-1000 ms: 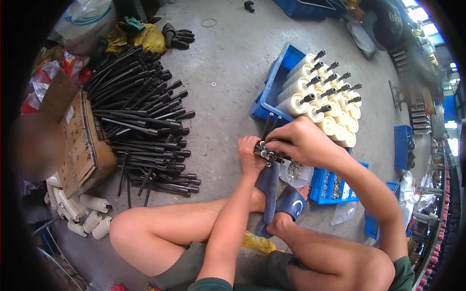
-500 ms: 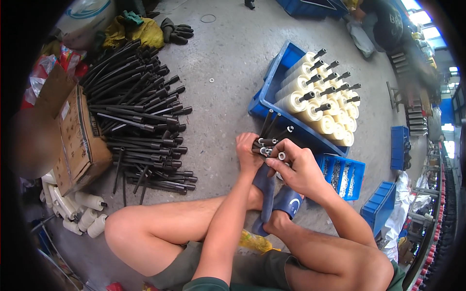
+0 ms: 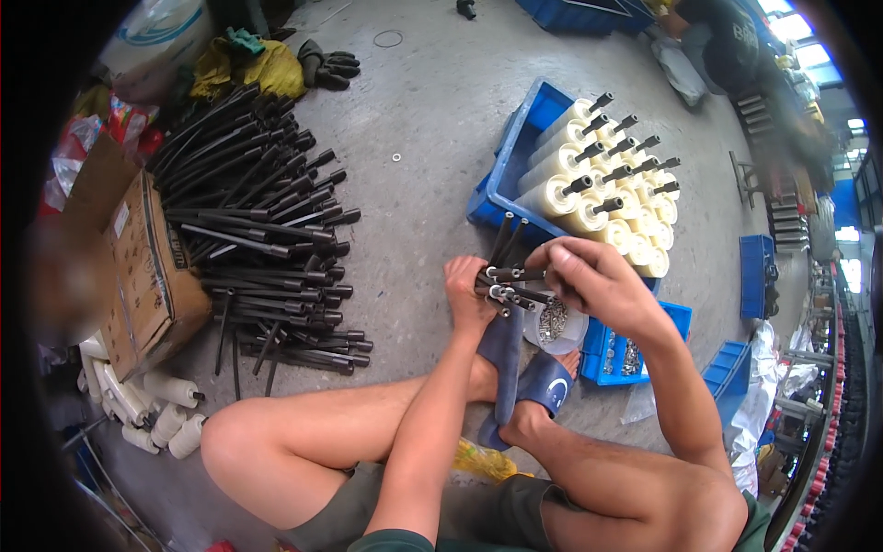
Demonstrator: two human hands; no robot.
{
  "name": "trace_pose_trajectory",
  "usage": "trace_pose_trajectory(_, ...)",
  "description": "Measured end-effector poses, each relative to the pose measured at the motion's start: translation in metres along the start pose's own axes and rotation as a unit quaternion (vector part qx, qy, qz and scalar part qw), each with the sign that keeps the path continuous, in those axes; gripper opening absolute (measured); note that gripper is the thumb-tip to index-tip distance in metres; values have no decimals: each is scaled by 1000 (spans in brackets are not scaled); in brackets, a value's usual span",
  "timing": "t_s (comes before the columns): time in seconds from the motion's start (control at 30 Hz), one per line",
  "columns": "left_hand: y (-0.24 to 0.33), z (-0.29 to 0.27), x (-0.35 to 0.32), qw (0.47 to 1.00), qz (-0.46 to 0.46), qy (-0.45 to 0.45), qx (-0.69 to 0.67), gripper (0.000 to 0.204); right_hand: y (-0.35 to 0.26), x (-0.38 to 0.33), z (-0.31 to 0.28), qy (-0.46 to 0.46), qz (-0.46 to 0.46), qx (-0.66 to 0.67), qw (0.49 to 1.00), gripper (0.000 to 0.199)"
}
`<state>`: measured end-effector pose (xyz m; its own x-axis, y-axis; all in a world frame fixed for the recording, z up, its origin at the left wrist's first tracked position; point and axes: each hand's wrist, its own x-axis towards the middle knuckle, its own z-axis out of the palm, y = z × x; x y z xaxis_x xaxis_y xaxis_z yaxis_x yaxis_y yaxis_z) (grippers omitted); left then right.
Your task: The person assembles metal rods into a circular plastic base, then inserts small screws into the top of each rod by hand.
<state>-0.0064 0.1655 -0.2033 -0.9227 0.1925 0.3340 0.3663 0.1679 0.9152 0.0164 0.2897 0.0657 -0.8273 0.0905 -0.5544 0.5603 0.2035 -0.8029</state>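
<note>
My left hand (image 3: 467, 290) is wrapped around a bundle of thin black rods (image 3: 502, 247), whose ends fan out to the right and away from me. Pale rings or washers sit at several of the rod ends. Just right of the bundle is my right hand (image 3: 593, 276), its fingers curled and thumb pressed in beside the tip of one rod. What those fingers pinch is hidden. Below it, near my sandal (image 3: 546, 382), stands a whitish bowl (image 3: 578, 337) of small metal parts (image 3: 552, 317).
Many black rods with thicker ends (image 3: 267, 230) lie piled at left beside a cardboard box (image 3: 147, 267). A blue crate (image 3: 487, 198) holds cream rollers (image 3: 556, 195) with black shafts. A blue divided tray (image 3: 682, 322) of small metal parts is at right. A person (image 3: 727, 46) works at far right.
My right hand has moved right and slightly up from the rod ends, uncovering the bowl of metal parts. My left hand keeps its hold on the bundle.
</note>
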Motion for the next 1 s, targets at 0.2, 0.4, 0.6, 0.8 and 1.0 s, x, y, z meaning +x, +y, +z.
trace_pose_trajectory(0.2,-5,0,-3,1000,-2,1,17,30,6,32,-28,34,-38,-60,997,26)
trace_pose_trajectory(0.4,-1,5,0,1000,1,-10,17,22,27,73,-32,75,-12,-66,995,31)
trace_pose_trajectory(0.6,-8,5,-2,1000,6,9,24,35,39,89,-23,154,-15,-220,963,31)
trace_pose_trajectory(0.8,-7,5,-4,999,1,11,32,35,54,94,-16,157,53,-9,986,26)
trace_pose_trajectory(1.0,-8,4,-3,999,0,8,34,35,43,84,-18,192,-131,-285,930,23)
